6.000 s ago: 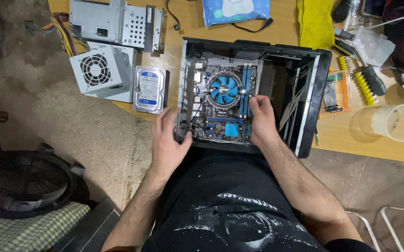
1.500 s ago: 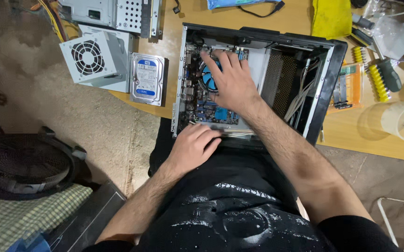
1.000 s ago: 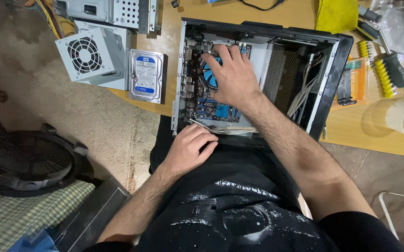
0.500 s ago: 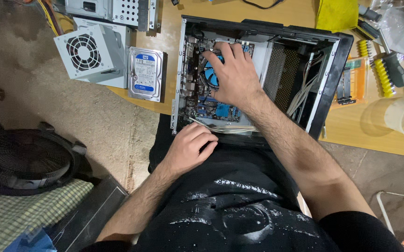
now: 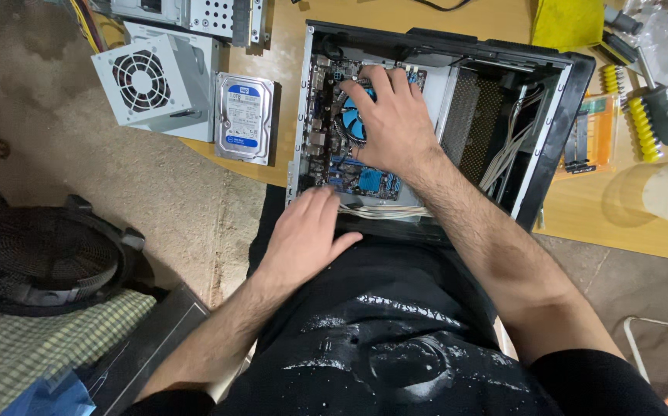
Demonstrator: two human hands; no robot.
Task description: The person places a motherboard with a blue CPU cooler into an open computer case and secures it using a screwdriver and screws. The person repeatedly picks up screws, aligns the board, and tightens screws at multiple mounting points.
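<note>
Little has shifted: right hand [image 5: 392, 127] still lies flat, fingers spread, gripping nothing, over the blue cooler fan [image 5: 351, 123]; left hand [image 5: 307, 235], open at six o'clock, steadies the computer case [image 5: 553, 131]. Press evenly.

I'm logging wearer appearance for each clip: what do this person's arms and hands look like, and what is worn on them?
Both forearms are bare and hairy. The left hand and right hand wear no gloves, rings or watch. Black short sleeves of a printed black shirt show near the frame's bottom edge.

A computer repair workshop. An opened computer case [image 5: 557, 100], loose power supply [image 5: 153, 88] and hard drive [image 5: 245, 117] crowd the wooden bench [image 5: 627, 223]. Screwdrivers [image 5: 654, 108] lie alongside.
</note>
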